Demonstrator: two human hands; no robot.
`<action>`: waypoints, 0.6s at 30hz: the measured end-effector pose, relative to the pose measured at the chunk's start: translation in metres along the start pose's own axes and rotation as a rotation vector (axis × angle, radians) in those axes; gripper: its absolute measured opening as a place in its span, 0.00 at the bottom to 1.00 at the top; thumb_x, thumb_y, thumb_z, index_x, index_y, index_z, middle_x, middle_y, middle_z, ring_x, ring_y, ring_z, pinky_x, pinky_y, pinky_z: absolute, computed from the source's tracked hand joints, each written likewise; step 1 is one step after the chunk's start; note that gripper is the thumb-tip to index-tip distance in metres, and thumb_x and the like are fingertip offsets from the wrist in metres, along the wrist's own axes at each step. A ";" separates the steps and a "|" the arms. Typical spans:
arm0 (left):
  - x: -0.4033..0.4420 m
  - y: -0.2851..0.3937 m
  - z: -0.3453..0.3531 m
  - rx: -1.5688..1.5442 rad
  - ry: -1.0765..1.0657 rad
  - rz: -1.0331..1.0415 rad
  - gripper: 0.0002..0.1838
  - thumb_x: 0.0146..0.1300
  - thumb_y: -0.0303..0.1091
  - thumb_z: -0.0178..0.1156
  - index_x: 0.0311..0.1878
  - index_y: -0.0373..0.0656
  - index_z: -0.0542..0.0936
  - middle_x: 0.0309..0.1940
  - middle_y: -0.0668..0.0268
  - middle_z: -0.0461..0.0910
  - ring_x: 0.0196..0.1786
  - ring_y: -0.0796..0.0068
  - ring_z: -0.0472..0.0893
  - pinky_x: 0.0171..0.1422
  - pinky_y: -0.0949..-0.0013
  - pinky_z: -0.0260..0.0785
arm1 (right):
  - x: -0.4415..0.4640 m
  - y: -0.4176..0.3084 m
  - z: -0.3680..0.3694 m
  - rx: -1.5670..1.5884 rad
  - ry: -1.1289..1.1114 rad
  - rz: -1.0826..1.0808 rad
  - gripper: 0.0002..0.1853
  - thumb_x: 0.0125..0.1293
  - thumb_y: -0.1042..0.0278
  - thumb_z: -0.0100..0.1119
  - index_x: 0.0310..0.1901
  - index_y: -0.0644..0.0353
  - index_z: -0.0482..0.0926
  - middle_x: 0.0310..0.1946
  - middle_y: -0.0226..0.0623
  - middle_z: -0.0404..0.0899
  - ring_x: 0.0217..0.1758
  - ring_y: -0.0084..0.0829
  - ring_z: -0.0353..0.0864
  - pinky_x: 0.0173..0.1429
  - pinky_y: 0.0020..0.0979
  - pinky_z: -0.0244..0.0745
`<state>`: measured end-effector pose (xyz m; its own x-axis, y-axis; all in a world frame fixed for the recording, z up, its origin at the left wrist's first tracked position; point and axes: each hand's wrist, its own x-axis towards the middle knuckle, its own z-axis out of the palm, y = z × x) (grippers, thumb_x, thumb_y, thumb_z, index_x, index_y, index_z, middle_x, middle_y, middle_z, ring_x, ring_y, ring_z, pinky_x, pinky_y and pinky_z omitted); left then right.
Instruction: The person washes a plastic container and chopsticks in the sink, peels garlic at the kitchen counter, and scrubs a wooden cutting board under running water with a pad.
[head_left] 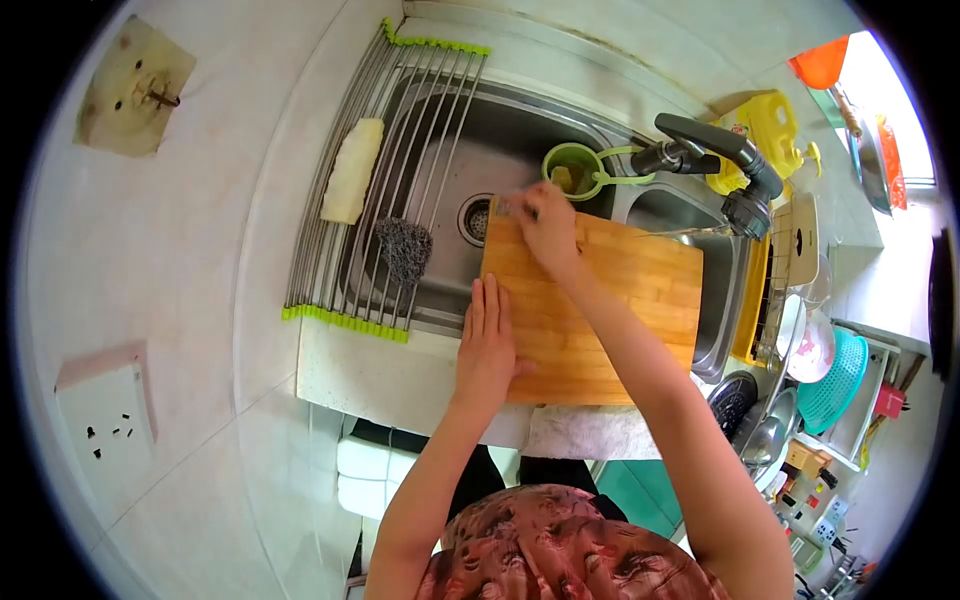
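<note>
A wooden cutting board (610,300) lies across the front of the sink and the counter edge. My left hand (487,335) rests along the board's left edge, fingers stretched out flat and thumb on the wood. At the board's far left corner, my right hand (548,230) is closed, its fingertips smeared by motion. A small greyish patch shows by those fingertips; what they hold, if anything, I cannot make out. Just beyond this hand is a green strainer or cup with a handle (575,170), something yellowish inside it.
A steel-wool scrubber (404,250) and a pale yellow sponge-like slab (352,170) lie on the roll-up rack (395,325) over the sink (450,150). The dark faucet (735,165) reaches over the right basin. A yellow jug (770,120) and a dish rack (795,240) stand at the right.
</note>
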<state>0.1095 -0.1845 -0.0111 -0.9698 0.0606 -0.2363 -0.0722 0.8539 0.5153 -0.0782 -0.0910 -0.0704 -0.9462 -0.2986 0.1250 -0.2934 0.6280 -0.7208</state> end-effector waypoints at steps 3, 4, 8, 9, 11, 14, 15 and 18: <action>0.002 0.003 0.000 0.025 -0.032 -0.015 0.64 0.42 0.46 0.80 0.77 0.29 0.52 0.80 0.44 0.44 0.83 0.46 0.46 0.82 0.53 0.51 | 0.005 -0.009 0.023 0.041 0.140 -0.212 0.16 0.57 0.76 0.66 0.48 0.53 0.87 0.45 0.44 0.77 0.53 0.47 0.76 0.57 0.42 0.73; 0.003 0.004 0.001 0.035 -0.041 -0.032 0.64 0.42 0.46 0.80 0.77 0.29 0.52 0.81 0.44 0.44 0.83 0.46 0.46 0.82 0.53 0.51 | -0.008 -0.008 0.019 0.053 0.027 -0.204 0.17 0.57 0.76 0.66 0.50 0.53 0.86 0.45 0.45 0.77 0.53 0.47 0.76 0.57 0.41 0.74; 0.004 0.006 -0.003 0.064 -0.064 -0.031 0.63 0.45 0.47 0.78 0.78 0.29 0.50 0.81 0.46 0.42 0.83 0.49 0.44 0.83 0.55 0.50 | -0.077 0.010 -0.029 0.015 -0.053 -0.111 0.17 0.60 0.75 0.66 0.52 0.53 0.85 0.46 0.44 0.77 0.53 0.44 0.76 0.55 0.40 0.74; 0.003 0.007 -0.004 0.071 -0.071 -0.026 0.63 0.46 0.47 0.78 0.78 0.29 0.50 0.81 0.46 0.42 0.84 0.50 0.44 0.83 0.55 0.50 | -0.089 0.025 -0.053 -0.010 0.009 -0.073 0.16 0.61 0.75 0.66 0.52 0.54 0.86 0.46 0.43 0.77 0.52 0.44 0.76 0.55 0.39 0.74; 0.002 0.007 -0.001 0.051 -0.058 -0.021 0.63 0.47 0.47 0.77 0.78 0.30 0.49 0.82 0.48 0.41 0.84 0.51 0.43 0.83 0.55 0.50 | -0.107 0.067 -0.102 -0.073 0.152 0.157 0.15 0.63 0.73 0.66 0.52 0.53 0.86 0.46 0.42 0.77 0.50 0.42 0.76 0.53 0.38 0.74; 0.003 0.008 -0.010 0.067 -0.082 -0.025 0.57 0.52 0.45 0.76 0.78 0.32 0.53 0.81 0.48 0.45 0.83 0.52 0.47 0.83 0.56 0.51 | -0.132 0.109 -0.170 -0.477 0.330 0.229 0.15 0.66 0.69 0.65 0.55 0.52 0.85 0.48 0.43 0.77 0.52 0.44 0.75 0.59 0.40 0.71; 0.004 0.007 -0.013 0.077 -0.095 -0.030 0.54 0.54 0.43 0.75 0.77 0.32 0.55 0.81 0.48 0.47 0.83 0.52 0.49 0.82 0.57 0.51 | -0.144 0.129 -0.180 -0.525 0.386 0.240 0.16 0.67 0.68 0.64 0.56 0.51 0.84 0.52 0.44 0.77 0.55 0.46 0.75 0.63 0.41 0.69; 0.015 -0.007 -0.019 -0.236 -0.023 -0.183 0.41 0.62 0.33 0.69 0.75 0.32 0.61 0.77 0.48 0.58 0.79 0.54 0.60 0.79 0.60 0.58 | -0.163 0.151 -0.188 -0.424 0.426 0.386 0.20 0.69 0.64 0.61 0.62 0.49 0.81 0.64 0.49 0.72 0.66 0.50 0.73 0.70 0.42 0.66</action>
<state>0.0909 -0.1992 -0.0026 -0.9303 -0.0692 -0.3602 -0.3001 0.7082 0.6390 0.0058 0.1871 -0.0713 -0.9389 0.2539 0.2322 0.1272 0.8833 -0.4513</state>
